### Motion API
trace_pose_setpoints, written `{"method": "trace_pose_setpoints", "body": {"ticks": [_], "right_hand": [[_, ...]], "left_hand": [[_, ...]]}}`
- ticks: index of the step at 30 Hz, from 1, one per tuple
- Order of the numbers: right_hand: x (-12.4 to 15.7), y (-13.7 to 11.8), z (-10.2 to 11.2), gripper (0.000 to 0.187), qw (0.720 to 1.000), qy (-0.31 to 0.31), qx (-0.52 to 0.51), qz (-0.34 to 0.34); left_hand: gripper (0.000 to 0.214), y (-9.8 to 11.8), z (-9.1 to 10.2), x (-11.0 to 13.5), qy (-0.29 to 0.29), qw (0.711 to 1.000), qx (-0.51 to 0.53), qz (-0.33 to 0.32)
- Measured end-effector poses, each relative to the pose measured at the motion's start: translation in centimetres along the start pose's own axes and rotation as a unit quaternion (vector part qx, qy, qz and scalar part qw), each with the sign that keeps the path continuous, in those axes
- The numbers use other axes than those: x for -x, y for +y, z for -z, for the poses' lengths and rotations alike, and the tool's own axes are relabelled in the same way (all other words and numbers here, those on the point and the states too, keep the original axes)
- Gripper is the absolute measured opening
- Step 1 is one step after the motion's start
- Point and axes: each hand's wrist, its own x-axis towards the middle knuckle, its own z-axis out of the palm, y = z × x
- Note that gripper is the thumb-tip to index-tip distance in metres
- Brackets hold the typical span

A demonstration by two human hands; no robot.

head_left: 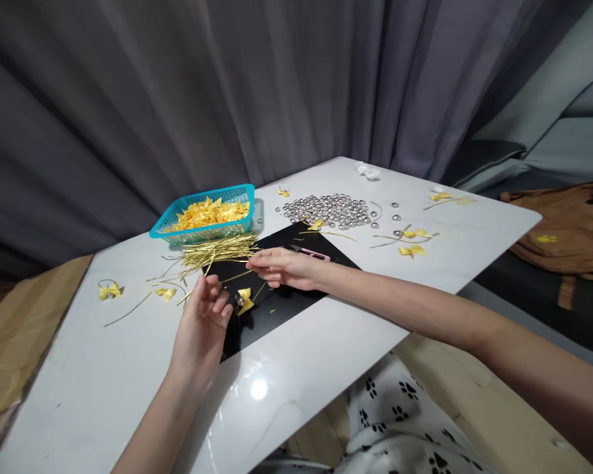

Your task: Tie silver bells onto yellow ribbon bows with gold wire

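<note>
My left hand [203, 322] is above the left edge of the black mat [281, 303], fingers curled and the thumb and forefinger pinched at a thin gold wire tie [183, 298]. To its right, my right hand [287, 268] reaches over the mat with its fingertips pinched at the end of another gold strand. Just beyond both hands lies a loose bundle of gold wire ties [217, 251]. A yellow ribbon bow [245, 301] with a wire loop and a shiny bead lies on the mat between them. Pink-handled thread snips [312, 253] lie behind my right wrist.
A blue basket [251, 197] of yellow bows stands at the back left. Silver half-round beads [329, 209] are heaped behind the mat. More bows [109, 290] lie left, others [412, 251] right. A white table [143, 388] carries everything; a brown backpack [568, 230] is beyond its right edge.
</note>
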Motion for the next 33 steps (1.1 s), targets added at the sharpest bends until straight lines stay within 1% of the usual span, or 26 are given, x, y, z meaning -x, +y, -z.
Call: {"method": "trace_pose_setpoints", "body": {"ticks": [2, 4, 9, 12, 16, 18, 20, 22, 24, 25, 26, 28, 29, 30, 31, 33], "right_hand": [[0.2, -0.1, -0.2, 0.009, 1.000, 0.004, -0.007, 0.004], [0.4, -0.2, -0.4, 0.009, 1.000, -0.006, -0.018, 0.005], [0.8, 0.0, -1.1, 0.010, 0.997, -0.048, -0.052, -0.036], [0.9, 0.2, -1.3, 0.012, 0.995, -0.055, -0.069, -0.037], [1.0, 0.2, -1.6, 0.021, 0.992, -0.064, -0.102, -0.042], [1.0, 0.1, -1.8, 0.025, 0.993, -0.065, -0.085, -0.049], [0.9, 0.1, -1.9, 0.025, 0.996, -0.063, -0.033, -0.048], [0.7, 0.3, -1.9, 0.022, 0.998, -0.048, 0.022, -0.042], [0.6, 0.8, -1.8, 0.014, 0.997, -0.019, 0.068, -0.043], [0.5, 1.0, -1.7, 0.010, 0.995, 0.001, 0.097, -0.036], [0.5, 1.2, -1.6, 0.008, 0.990, 0.027, 0.135, -0.014], [0.5, 1.5, -1.6, 0.021, 0.969, 0.061, 0.228, 0.069], [0.6, 1.5, -1.7, 0.029, 0.955, 0.061, 0.266, 0.120], [0.7, 1.5, -1.9, 0.034, 0.942, 0.050, 0.290, 0.162], [0.8, 1.3, -2.1, 0.033, 0.935, 0.028, 0.298, 0.191], [1.2, 1.0, -2.6, 0.023, 0.937, -0.024, 0.281, 0.205]], "left_hand": [[0.013, 0.2, 0.1, 0.2, -0.007, 1.000, 0.004, 0.021], [0.016, 0.4, 0.0, 0.3, -0.019, 0.999, 0.010, 0.045], [0.024, 0.4, 0.1, 0.3, -0.076, 0.992, 0.033, 0.100], [0.022, 0.2, 0.0, 0.3, -0.083, 0.991, 0.014, 0.105], [0.020, 0.0, -0.2, 0.4, -0.072, 0.992, -0.005, 0.106], [0.019, 0.0, -0.1, 0.4, -0.061, 0.992, -0.005, 0.110], [0.018, 0.0, -0.1, 0.5, -0.047, 0.993, -0.004, 0.112], [0.021, 0.1, 0.0, 0.5, -0.036, 0.993, -0.001, 0.112], [0.025, 0.3, 0.0, 0.5, -0.036, 0.993, 0.013, 0.110], [0.027, 0.4, 0.0, 0.6, -0.042, 0.993, 0.025, 0.109], [0.028, 0.5, -0.1, 0.6, -0.049, 0.992, 0.041, 0.108], [0.030, 0.7, -0.2, 0.6, -0.058, 0.989, 0.074, 0.112], [0.030, 0.8, -0.3, 0.7, -0.055, 0.988, 0.090, 0.113], [0.031, 0.8, -0.3, 0.7, -0.054, 0.987, 0.104, 0.113], [0.031, 0.8, -0.4, 0.7, -0.049, 0.986, 0.111, 0.113], [0.033, 0.9, -0.4, 0.6, -0.036, 0.988, 0.111, 0.106]]}}
